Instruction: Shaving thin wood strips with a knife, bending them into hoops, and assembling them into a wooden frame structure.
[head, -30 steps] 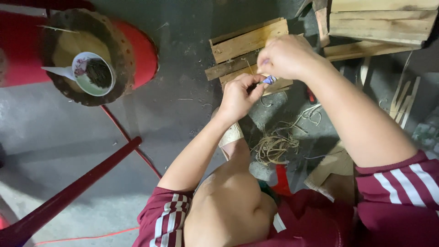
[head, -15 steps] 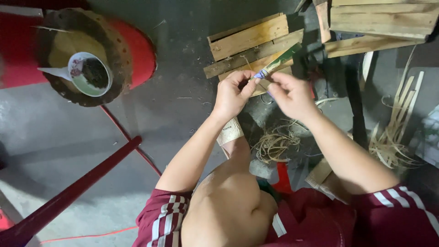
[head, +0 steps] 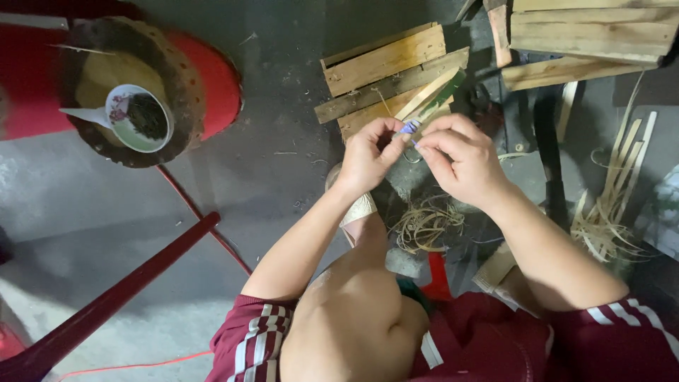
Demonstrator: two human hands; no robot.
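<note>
1. While both hands meet over the small wooden pallet (head: pixel 385 67) on the floor, they hold a thin green-and-pale bamboo strip (head: pixel 429 94) that slants up and away from them across the pallet's near edge.
2. The left hand (head: pixel 368 155) pinches the strip's lower end, which is wrapped in a bluish band (head: pixel 408 128), between thumb and fingertips.
3. The right hand (head: pixel 460 159) has its fingers curled and pinched together at the same wrapped end, just beside the left hand's fingertips.
4. Nearer the person than the pallet, a loose coil of pale fibre (head: pixel 424 225) lies on the floor under the hands.
5. To the pallet's right lies a bundle of split bamboo slivers (head: pixel 612 198).
6. Well left of the pallet, a bowl (head: pixel 134 117) with dark contents and a spoon sits on a round woven stool top (head: pixel 170 64).
</note>
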